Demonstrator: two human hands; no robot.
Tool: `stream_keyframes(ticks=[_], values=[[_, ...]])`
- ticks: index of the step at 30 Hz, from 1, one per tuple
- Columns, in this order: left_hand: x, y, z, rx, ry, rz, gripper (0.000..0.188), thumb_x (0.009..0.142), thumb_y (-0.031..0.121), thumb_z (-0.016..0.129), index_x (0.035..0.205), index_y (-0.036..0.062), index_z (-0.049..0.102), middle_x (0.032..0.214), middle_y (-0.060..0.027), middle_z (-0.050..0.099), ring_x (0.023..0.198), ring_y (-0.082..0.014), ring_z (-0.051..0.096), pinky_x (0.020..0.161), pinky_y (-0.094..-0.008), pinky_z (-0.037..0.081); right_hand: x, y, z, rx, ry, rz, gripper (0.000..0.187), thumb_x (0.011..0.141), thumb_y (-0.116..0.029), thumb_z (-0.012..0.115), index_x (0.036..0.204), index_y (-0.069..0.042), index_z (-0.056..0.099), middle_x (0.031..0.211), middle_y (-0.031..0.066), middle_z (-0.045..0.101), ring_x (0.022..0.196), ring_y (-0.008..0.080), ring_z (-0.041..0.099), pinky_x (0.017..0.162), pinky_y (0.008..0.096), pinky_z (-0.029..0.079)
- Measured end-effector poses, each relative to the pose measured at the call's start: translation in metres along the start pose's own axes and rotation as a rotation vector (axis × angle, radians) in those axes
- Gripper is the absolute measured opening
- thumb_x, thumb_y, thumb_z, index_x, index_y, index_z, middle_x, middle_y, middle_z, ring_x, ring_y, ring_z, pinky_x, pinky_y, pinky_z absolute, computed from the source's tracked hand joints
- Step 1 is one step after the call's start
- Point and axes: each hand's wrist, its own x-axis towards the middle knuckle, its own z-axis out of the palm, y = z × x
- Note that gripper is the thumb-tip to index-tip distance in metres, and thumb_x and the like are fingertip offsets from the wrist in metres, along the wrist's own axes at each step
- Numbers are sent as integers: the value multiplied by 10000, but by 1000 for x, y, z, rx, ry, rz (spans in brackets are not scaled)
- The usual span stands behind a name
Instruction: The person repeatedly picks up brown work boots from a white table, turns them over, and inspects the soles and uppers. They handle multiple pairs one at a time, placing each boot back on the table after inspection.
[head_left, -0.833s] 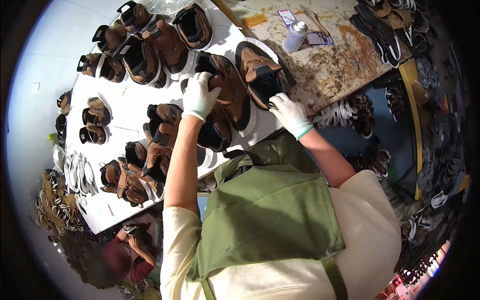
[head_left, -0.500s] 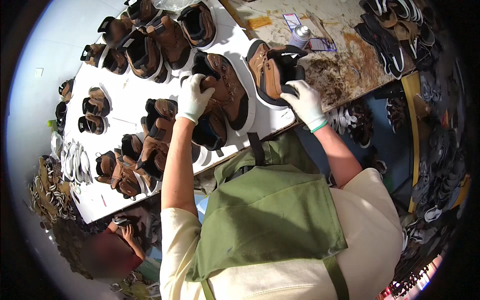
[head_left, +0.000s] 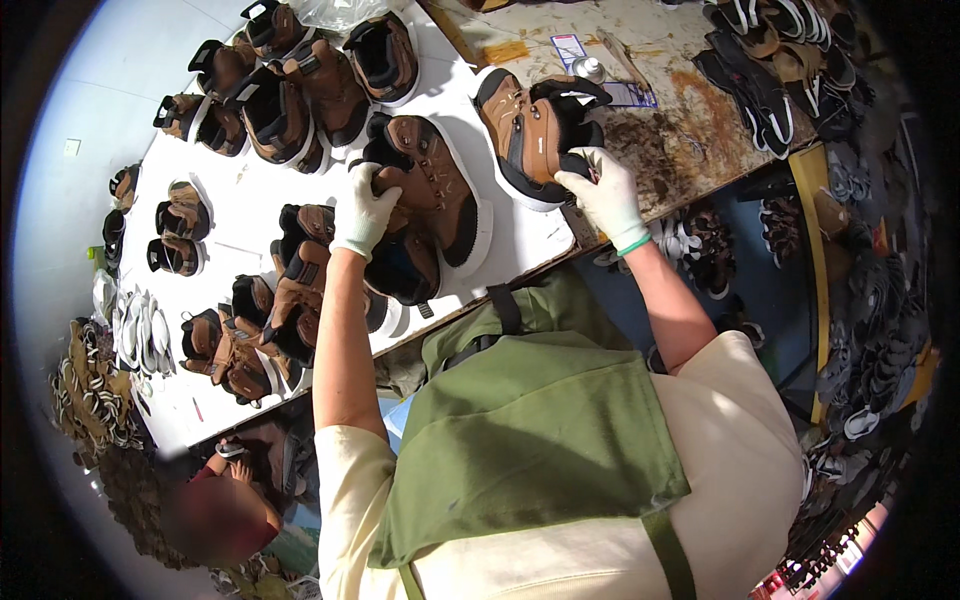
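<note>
Both my hands wear white gloves. My left hand [head_left: 364, 212] is closed on the collar of a brown boot [head_left: 438, 175] with a black toe and white sole, which points toward me on the white table. A second boot [head_left: 405, 268] lies partly under it. To the right, my right hand [head_left: 603, 203] pinches the black heel edge of another brown boot [head_left: 532, 138]. That boot is tilted on its side at the table's right end, its toe pointing up and left. My right fingertips are partly hidden by its collar.
Several brown boots stand on the white table [head_left: 232, 208], at its back and left. A spray can [head_left: 589, 69] and a printed card [head_left: 568, 50] are on the stained bench [head_left: 690, 130]. Dark shoes [head_left: 748, 88] pile up at right. At lower left, a person [head_left: 225, 515] handles a shoe.
The right-hand boot has shifted slightly up and now covers more of the spray can. My left hand keeps its hold. The whole view has slid a little.
</note>
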Motion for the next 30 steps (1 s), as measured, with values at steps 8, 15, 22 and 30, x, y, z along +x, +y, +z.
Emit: stream_keyframes(ticks=[8,15,22,30], values=[[-4,-2,2,18,13,19,362,744,153,724,1043,7,582,932,-147,586,869,-302,587,791,-384,473,-1,-2,3,-252,32,-282,298,772,-145,772,1038,-71,660,850,51,659,671,153,626,609,286,506],[-4,-6,2,7,4,-9,349,754,151,721,1036,3,580,930,-147,587,877,-294,585,804,-387,470,2,10,28,-514,-68,-374,279,796,-240,725,1041,-133,645,1031,42,650,792,295,673,670,377,544],[-1,2,4,90,18,69,333,759,127,726,1032,8,578,941,-169,595,880,-328,601,790,-396,486,-2,29,57,-655,-218,-365,300,802,-171,670,1092,-157,594,1097,37,612,758,319,660,642,419,541],[0,41,15,237,42,118,368,733,130,723,1064,43,588,1008,-162,600,1017,-363,554,891,-432,461,-23,43,65,-659,-297,-436,306,810,-152,652,1105,-176,572,1095,32,599,708,305,669,617,415,553]])
